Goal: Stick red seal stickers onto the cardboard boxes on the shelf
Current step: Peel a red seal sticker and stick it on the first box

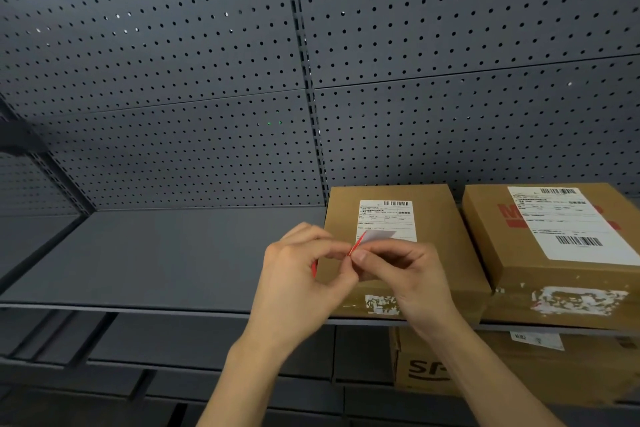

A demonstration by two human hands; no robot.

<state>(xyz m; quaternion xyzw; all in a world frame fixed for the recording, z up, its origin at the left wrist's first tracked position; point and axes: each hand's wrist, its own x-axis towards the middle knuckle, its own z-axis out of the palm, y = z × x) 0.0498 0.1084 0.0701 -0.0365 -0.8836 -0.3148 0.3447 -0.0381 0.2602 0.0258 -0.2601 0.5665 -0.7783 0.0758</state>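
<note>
- While they meet in front of the grey shelf [166,253], the left hand [304,277] and right hand [401,274] both pinch a red sticker [356,244] between thumb and fingertips, its white backing [379,235] lifted at the top.
- The sticker is held just in front of the left cardboard box [440,218], which sits on the shelf with a shipping label [388,217] on top.
- A second box [485,232], also labelled, stands just beside it on the right.
- A lower box [433,354] sits underneath, and a perforated panel [173,80] backs the shelf.

Red sticker [356,245] before labelled cardboard box [440,236]
</note>
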